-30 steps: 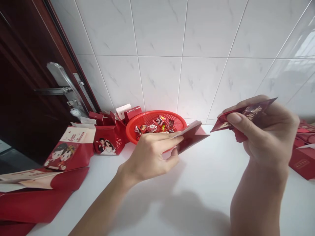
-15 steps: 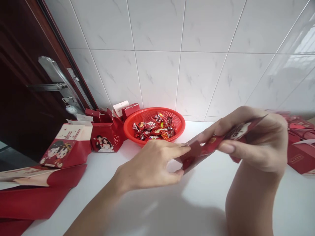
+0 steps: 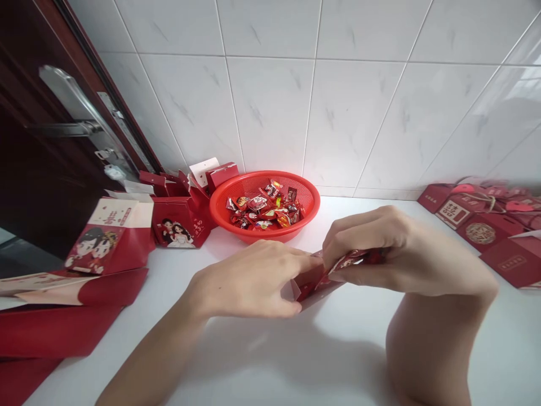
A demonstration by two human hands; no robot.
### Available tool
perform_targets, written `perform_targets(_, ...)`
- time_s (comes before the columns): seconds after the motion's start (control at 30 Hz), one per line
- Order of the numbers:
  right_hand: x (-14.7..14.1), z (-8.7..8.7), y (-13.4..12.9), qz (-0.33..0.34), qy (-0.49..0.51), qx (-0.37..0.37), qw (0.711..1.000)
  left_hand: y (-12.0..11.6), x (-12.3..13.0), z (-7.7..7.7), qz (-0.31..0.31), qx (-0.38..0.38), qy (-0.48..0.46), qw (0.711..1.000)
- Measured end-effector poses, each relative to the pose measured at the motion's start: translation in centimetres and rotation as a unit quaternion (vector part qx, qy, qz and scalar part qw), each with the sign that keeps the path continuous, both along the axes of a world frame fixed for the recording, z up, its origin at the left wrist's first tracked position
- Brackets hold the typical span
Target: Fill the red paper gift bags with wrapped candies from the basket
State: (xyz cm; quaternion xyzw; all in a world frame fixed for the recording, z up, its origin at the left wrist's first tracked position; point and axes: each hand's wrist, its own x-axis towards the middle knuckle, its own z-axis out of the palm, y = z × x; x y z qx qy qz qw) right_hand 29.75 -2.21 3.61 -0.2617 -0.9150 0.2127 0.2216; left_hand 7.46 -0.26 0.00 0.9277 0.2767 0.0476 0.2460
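In the head view, my left hand (image 3: 253, 279) grips the left side of a red paper gift box (image 3: 308, 285), thumb below and fingers above. The box lies tilted above the white table, its open end facing right. My right hand (image 3: 380, 248) is closed at that opening, pinching a glossy red packet (image 3: 349, 260) with pale print, which looks like a wrapped candy. My fingers hide most of it, so how many pieces they hold cannot be made out. Behind both hands stands a red plastic basket (image 3: 310, 217) holding several wrapped candies (image 3: 262, 213).
Red gift boxes (image 3: 181, 223) with open flaps stand at the left, near a dark door with a metal handle (image 3: 70, 128). Other red boxes (image 3: 482, 228) line the right side. A tiled wall (image 3: 270, 113) closes off the back of the white table (image 3: 270, 361).
My right hand has moved left and turned fingers-down, bringing the red packet to the box's opening. My left hand still holds the box. The view has tipped slightly downward.
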Motion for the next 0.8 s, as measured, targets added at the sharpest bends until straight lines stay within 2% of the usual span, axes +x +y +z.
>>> perform_targets(0.2,-0.19,-0.32,0.22,-0.013,-0.037,0.018,0.999,-0.11,0.04,-0.07,0.019,0.011,0.015,1.000)
perform_targets(0.37,-0.33,-0.51,-0.03,-0.066,-0.046,0.035,0.996,-0.09,-0.01,-0.17,0.023,0.010,0.018,1.000)
perform_targets(0.6,-0.32,-0.36,-0.43,-0.073,-0.028,-0.010,0.997,0.00,-0.20,-0.43,0.010,0.019,0.007,1.000)
perform_targets(0.8,-0.10,-0.66,0.27,-0.111,0.002,-0.036,0.993,0.10,-0.25,-0.68,0.017,0.024,0.003,1.000)
